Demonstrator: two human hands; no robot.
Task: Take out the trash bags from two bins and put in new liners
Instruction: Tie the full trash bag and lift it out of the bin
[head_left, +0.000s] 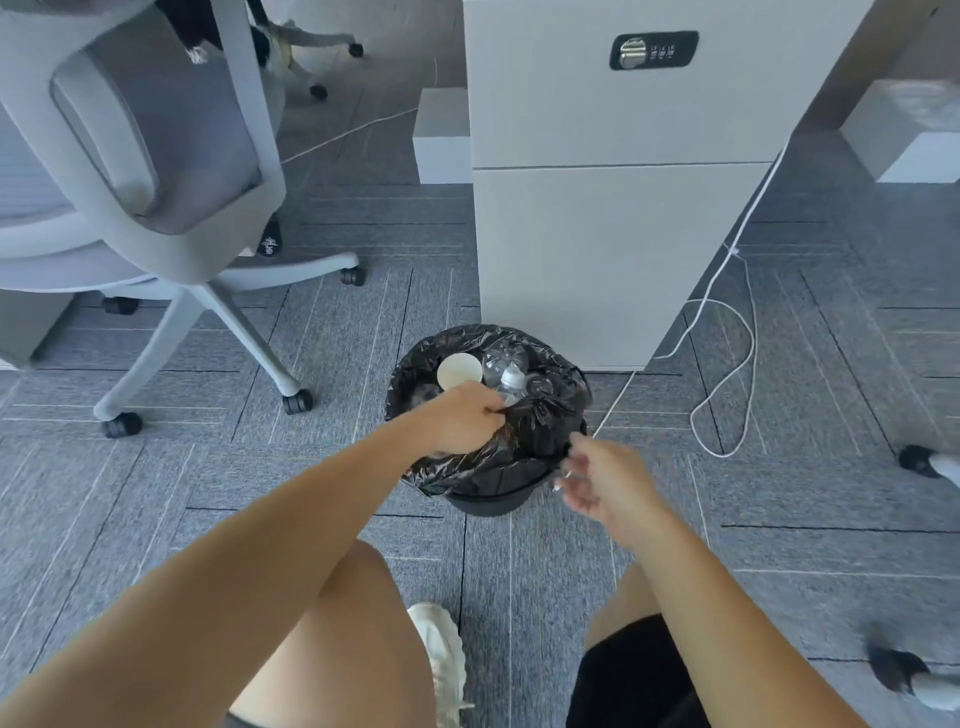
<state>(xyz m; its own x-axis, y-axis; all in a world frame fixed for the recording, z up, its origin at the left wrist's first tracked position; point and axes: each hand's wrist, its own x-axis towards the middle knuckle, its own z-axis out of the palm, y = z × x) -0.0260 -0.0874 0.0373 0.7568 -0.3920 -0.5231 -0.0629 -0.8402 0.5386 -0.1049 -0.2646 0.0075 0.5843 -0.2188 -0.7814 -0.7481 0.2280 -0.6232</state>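
Left hand (460, 418) grips bunched black trash bag (545, 410) in bin (488, 503); right hand (597, 480) blurred at rim, grip unclear. Cabinet (613, 234) just behind, office chair (156, 156) left, cable (727, 338) right.

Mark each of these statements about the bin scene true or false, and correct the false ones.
1. The left hand grips the edge of the black bag with curled fingers. True.
2. The bin holds nothing. False: a paper cup and plastic bottles lie inside the bag.
3. The bin stands on the floor in front of a white cabinet. True.
4. The office chair stands to the right of the bin. False: it is to the left.
5. A white cable loops across the carpet to the right of the bin. True.
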